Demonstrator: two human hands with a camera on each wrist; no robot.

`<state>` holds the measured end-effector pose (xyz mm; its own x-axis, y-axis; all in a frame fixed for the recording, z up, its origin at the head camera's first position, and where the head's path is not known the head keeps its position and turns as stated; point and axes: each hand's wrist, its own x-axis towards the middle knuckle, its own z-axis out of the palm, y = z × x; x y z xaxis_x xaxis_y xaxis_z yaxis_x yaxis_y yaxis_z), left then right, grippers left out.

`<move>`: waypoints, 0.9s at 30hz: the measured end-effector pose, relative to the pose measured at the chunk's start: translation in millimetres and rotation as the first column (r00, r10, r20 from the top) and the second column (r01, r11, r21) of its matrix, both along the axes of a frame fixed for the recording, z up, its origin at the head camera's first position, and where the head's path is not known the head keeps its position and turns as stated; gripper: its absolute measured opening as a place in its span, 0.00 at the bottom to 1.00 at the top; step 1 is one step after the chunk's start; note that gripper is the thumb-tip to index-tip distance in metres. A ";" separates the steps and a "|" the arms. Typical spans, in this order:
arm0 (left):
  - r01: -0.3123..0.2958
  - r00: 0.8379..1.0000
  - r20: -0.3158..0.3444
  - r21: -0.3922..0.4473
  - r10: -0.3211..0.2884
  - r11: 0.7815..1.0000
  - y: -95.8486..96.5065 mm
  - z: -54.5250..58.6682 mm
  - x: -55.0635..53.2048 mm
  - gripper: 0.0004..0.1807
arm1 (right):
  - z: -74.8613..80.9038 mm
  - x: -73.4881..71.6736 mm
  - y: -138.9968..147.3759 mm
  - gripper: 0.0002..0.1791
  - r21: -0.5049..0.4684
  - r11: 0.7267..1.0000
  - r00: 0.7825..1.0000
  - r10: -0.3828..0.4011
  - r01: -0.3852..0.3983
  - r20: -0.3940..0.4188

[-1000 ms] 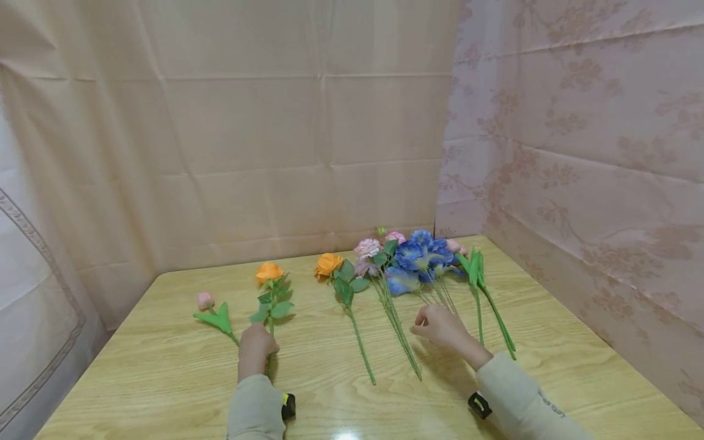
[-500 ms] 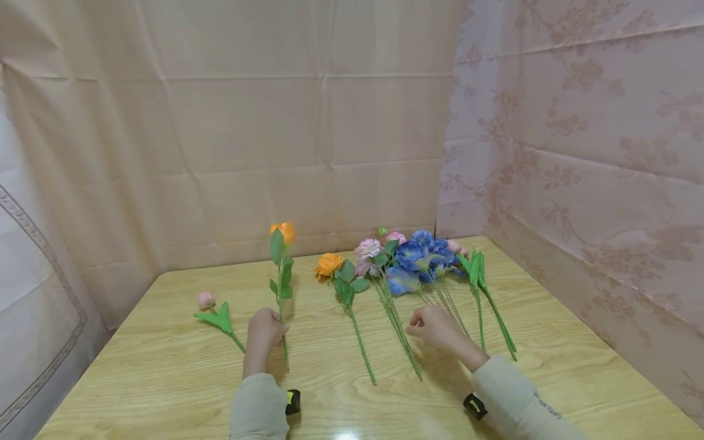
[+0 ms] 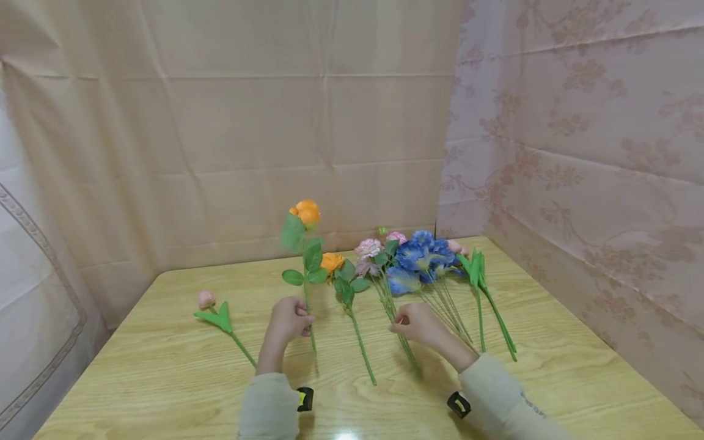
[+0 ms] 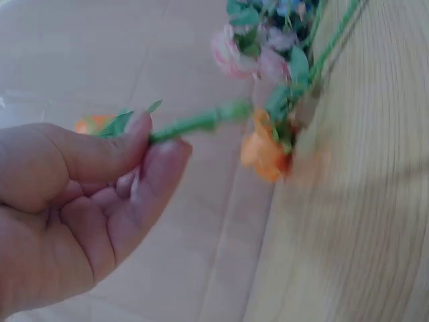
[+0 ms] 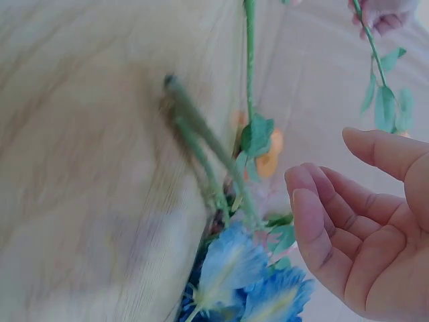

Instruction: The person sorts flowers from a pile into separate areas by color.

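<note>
My left hand [image 3: 288, 319] pinches the green stem of an orange rose [image 3: 307, 212] and holds it upright above the table. In the left wrist view, thumb and forefinger of the left hand [image 4: 87, 201] grip the stem [image 4: 194, 125] near its lower end. A second orange rose [image 3: 360, 345] lies just to the right. Over the stems of the pink-and-white flowers [image 3: 368, 248] hovers my right hand [image 3: 420, 322], its fingers loosely curled. Nothing is between thumb and fingers of that right hand [image 5: 375, 228] in the right wrist view. Blue flowers [image 3: 420, 253] lie beyond it.
A pink tulip [image 3: 222, 318] lies alone on the left of the wooden table [image 3: 165, 379]. More tulips [image 3: 477, 272] with green leaves lie at the right. Beige cloth [image 3: 247, 153] hangs behind the table, and a patterned pink cloth [image 3: 594, 171] along its right side.
My left hand has lifted the orange rose off the table, stood it upright and carried it right, towards the second rose. My right hand has drifted slightly left.
</note>
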<state>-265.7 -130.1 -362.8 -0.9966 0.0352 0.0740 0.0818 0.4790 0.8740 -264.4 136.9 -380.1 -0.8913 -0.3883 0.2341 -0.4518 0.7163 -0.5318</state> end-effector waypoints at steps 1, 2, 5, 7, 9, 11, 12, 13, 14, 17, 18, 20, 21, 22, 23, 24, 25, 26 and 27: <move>0.019 1.000 -0.008 0.008 -0.018 1.000 2.7 0.5 0.2 0.06 | -0.6 0.1 -1.6 0.07 -0.007 1.000 1.000 0.015 -0.015 -0.011; 0.036 0.999 -0.021 0.017 -0.036 0.999 5.3 1.4 0.8 0.06 | -0.9 0.4 -3.3 0.07 -0.016 0.999 0.999 0.032 -0.032 -0.017; 0.079 0.996 -0.050 0.035 -0.077 0.996 13.5 5.8 3.2 0.07 | -0.8 3.3 -9.1 0.12 -0.102 0.992 0.994 0.083 -0.076 0.066; 0.095 0.994 -0.063 0.043 -0.092 0.995 18.6 8.9 5.3 0.07 | -1.2 5.6 -13.3 0.16 -0.181 0.978 0.983 0.128 -0.102 0.135; 0.113 0.992 -0.069 0.060 -0.109 0.992 23.6 11.9 7.9 0.07 | -2.3 8.6 -18.0 0.19 -0.262 0.958 0.963 0.173 -0.117 0.205; 0.139 0.988 -0.073 0.083 -0.133 0.987 28.1 14.0 10.0 0.07 | -4.0 11.2 -23.7 0.20 -0.322 0.938 0.947 0.214 -0.130 0.241; 0.155 0.986 -0.078 0.094 -0.148 0.983 30.3 14.8 11.0 0.07 | -4.7 12.9 -26.6 0.20 -0.352 0.926 0.937 0.237 -0.138 0.258; 0.175 0.982 -0.086 0.101 -0.167 0.979 32.1 15.3 11.7 0.07 | -5.6 14.6 -29.5 0.21 -0.380 0.913 0.927 0.261 -0.147 0.269; 0.198 0.978 -0.095 0.111 -0.188 0.974 33.8 16.0 12.5 0.06 | -6.5 16.4 -32.4 0.20 -0.405 0.901 0.918 0.282 -0.154 0.278; 0.261 0.961 -0.125 0.129 -0.246 0.957 37.9 18.0 14.5 0.05 | -8.4 21.6 -40.5 0.20 -0.493 0.853 0.889 0.350 -0.172 0.294; 0.278 0.957 -0.129 0.132 -0.261 0.952 38.8 18.3 14.7 0.05 | -8.6 23.4 -42.9 0.19 -0.517 0.839 0.882 0.363 -0.170 0.300; 0.297 0.951 -0.128 0.140 -0.280 0.945 40.4 19.5 15.5 0.06 | -8.7 26.2 -47.1 0.18 -0.560 0.813 0.876 0.380 -0.163 0.296; 0.302 0.950 -0.124 0.142 -0.285 0.943 41.1 19.7 15.6 0.07 | -8.7 27.3 -48.8 0.18 -0.580 0.799 0.875 0.386 -0.160 0.291; 0.303 0.950 -0.117 0.145 -0.288 0.942 41.6 19.8 15.6 0.07 | -8.6 28.2 -50.4 0.17 -0.591 0.791 0.878 0.385 -0.156 0.284; 0.305 0.950 -0.110 0.148 -0.291 0.941 42.1 19.8 15.5 0.07 | -8.2 28.9 -51.6 0.16 -0.600 0.785 0.883 0.381 -0.152 0.275; 0.309 0.950 -0.105 0.153 -0.296 0.939 42.6 19.5 15.5 0.07 | -7.5 29.7 -52.7 0.16 -0.614 0.777 0.888 0.374 -0.142 0.269; 0.313 0.949 -0.103 0.155 -0.299 0.937 43.1 19.5 15.8 0.07 | -7.0 30.1 -53.5 0.15 -0.626 0.768 0.893 0.369 -0.136 0.258; 0.315 0.948 -0.100 0.158 -0.303 0.936 43.5 19.3 15.8 0.07 | -6.8 30.3 -54.2 0.15 -0.636 0.761 0.897 0.362 -0.127 0.253; 0.317 0.947 -0.097 0.159 -0.305 0.935 43.9 19.2 15.7 0.07 | -6.4 30.5 -54.9 0.15 -0.648 0.753 0.902 0.353 -0.116 0.249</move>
